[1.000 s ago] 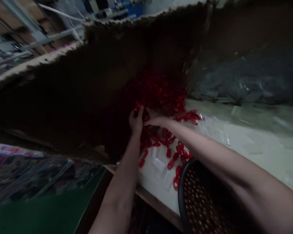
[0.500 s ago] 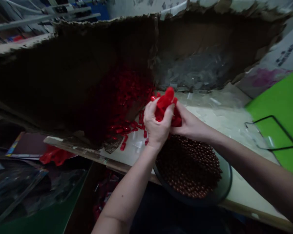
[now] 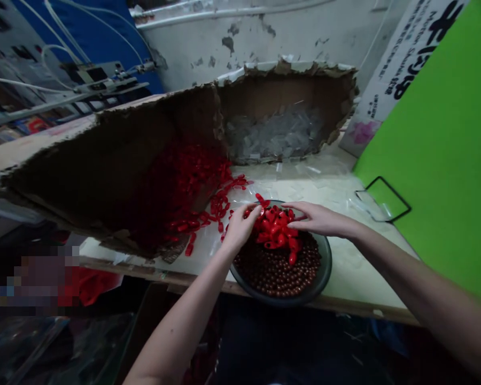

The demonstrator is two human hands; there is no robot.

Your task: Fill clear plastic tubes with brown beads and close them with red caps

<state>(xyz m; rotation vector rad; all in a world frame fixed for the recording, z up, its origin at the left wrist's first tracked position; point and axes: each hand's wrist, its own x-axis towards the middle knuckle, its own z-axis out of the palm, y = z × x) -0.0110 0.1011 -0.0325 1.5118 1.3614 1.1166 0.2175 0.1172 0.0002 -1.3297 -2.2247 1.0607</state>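
A dark round bowl [image 3: 324, 267] full of small brown beads [image 3: 276, 275] stands at the table's front edge. A heap of small red plastic pieces [image 3: 276, 230] lies on top of the beads. My left hand [image 3: 238, 227] is at the heap's left side, fingers spread and open. At the right side of the heap my right hand [image 3: 318, 219] lies flat with its fingers stretched out over the pieces. Neither hand grips anything. More red pieces [image 3: 192, 182] spill out of a torn cardboard box [image 3: 104, 160] on its side to the left.
A second torn cardboard box [image 3: 332, 96] at the back holds clear plastic bits [image 3: 272, 133]. More clear bits lie on the white table [image 3: 344, 187]. A green board [image 3: 444, 149] with a black wire frame [image 3: 382, 198] stands at the right. Red material [image 3: 92, 283] lies below the table's left end.
My hands pulled a handful of red pieces out of the box, carried it over the bowl, then opened and dropped it onto the beads. The view shifted right and back.
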